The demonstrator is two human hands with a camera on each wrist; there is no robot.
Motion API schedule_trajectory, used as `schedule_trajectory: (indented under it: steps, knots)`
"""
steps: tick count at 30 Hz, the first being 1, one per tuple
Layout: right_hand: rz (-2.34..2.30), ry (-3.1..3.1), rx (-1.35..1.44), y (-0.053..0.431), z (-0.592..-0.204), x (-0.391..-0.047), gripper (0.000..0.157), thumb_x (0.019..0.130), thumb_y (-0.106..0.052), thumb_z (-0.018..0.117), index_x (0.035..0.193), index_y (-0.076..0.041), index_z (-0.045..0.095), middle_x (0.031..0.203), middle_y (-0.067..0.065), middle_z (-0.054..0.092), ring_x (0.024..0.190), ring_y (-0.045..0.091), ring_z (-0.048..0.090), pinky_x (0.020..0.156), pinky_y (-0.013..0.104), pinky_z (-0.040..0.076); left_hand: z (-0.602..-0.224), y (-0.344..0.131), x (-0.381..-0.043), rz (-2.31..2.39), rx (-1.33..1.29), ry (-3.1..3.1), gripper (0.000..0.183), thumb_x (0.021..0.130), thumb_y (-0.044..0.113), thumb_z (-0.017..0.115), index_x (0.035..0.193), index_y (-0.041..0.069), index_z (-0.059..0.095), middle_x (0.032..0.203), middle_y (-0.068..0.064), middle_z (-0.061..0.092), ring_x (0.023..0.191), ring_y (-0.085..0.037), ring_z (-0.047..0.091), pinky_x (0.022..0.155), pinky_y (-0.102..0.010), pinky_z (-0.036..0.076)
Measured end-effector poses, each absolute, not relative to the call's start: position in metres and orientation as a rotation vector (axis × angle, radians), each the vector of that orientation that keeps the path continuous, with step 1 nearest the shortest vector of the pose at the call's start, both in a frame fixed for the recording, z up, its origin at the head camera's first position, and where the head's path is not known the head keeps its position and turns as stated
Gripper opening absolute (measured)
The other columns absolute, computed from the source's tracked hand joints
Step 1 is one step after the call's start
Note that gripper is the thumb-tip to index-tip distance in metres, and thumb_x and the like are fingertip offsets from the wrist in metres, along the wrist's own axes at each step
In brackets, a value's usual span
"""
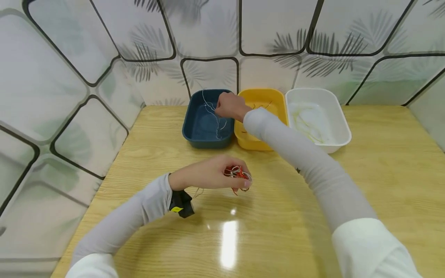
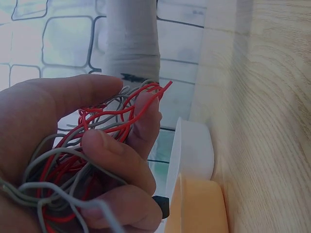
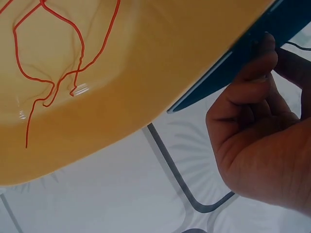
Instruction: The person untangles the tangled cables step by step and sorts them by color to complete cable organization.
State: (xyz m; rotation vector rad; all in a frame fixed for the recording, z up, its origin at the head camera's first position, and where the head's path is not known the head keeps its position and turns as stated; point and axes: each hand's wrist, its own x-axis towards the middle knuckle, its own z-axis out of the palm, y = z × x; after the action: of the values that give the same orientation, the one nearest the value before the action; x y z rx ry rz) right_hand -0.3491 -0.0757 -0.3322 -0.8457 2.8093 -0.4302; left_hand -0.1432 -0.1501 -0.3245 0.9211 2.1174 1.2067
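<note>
My left hand (image 1: 212,173) grips a tangled bundle of red and grey wires (image 1: 237,172) just above the table. Close up in the left wrist view, the loops (image 2: 104,114) spill between thumb and curled fingers. Over the right side of the dark blue bin (image 1: 208,144), my right hand (image 1: 229,105) pinches a thin wire (image 3: 297,47), whose end sticks out past the fingertips in the right wrist view. Several pale wires (image 1: 218,125) lie in that bin. Beside it, the yellow bin (image 1: 253,146) holds red wires (image 3: 80,46), partly hidden by my right forearm.
At the right end of the row stands a white bin (image 1: 340,127) with yellowish wires (image 1: 298,117) inside. All three bins sit side by side at the back of the wooden table (image 1: 278,231), close to the patterned wall (image 1: 208,38). My right arm reaches across the yellow bin.
</note>
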Motion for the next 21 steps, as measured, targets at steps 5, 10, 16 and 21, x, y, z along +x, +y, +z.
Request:
schedule_trajectory:
  steps: [5, 10, 16, 21]
  knots:
    - [-0.293, 2.8, -0.814, -0.078, -0.339, -0.349, 0.029, 0.089, -0.029, 0.05, 0.064, -0.014, 0.051, 0.056, -0.002, 0.036, 0.053, 0.016, 0.038, 0.052, 0.03, 0.034, -0.327, -0.147, -0.142, 1.235, 0.932, 2.067, 0.02, 0.09, 0.034, 0.058, 0.098, 0.015, 0.061, 0.087, -0.001, 0.063, 0.074, -0.017, 0.063, 0.071, -0.037, 0.049]
    - [-0.223, 2.815, -0.826, -0.08, -0.343, -0.345, 0.031, 0.09, -0.032, 0.051, 0.066, -0.015, 0.043, 0.06, -0.001, 0.032, 0.055, 0.016, 0.04, 0.054, 0.031, 0.037, -0.328, -0.147, -0.142, 1.24, 0.948, 2.052, 0.02, 0.09, 0.032, 0.058, 0.099, 0.015, 0.06, 0.087, -0.003, 0.063, 0.074, -0.019, 0.063, 0.071, -0.038, 0.049]
    - [-0.347, 2.819, -0.844, -0.073, -0.341, -0.345, 0.029, 0.087, -0.032, 0.055, 0.064, -0.015, 0.058, 0.056, -0.003, 0.042, 0.052, 0.014, 0.041, 0.047, 0.027, 0.033, -0.326, -0.147, -0.142, 1.234, 0.93, 2.053, 0.02, 0.09, 0.032, 0.058, 0.099, 0.014, 0.06, 0.087, -0.003, 0.064, 0.075, -0.018, 0.063, 0.07, -0.035, 0.049]
    - [-0.502, 2.791, -0.891, -0.06, -0.334, -0.345, 0.018, 0.086, -0.029, 0.057, 0.088, -0.019, 0.071, 0.076, -0.008, 0.063, 0.07, 0.012, 0.056, 0.057, 0.028, 0.045, -0.327, -0.147, -0.143, 1.232, 0.913, 2.054, 0.02, 0.09, 0.032, 0.058, 0.099, 0.014, 0.061, 0.088, -0.002, 0.064, 0.075, -0.017, 0.063, 0.071, -0.033, 0.049]
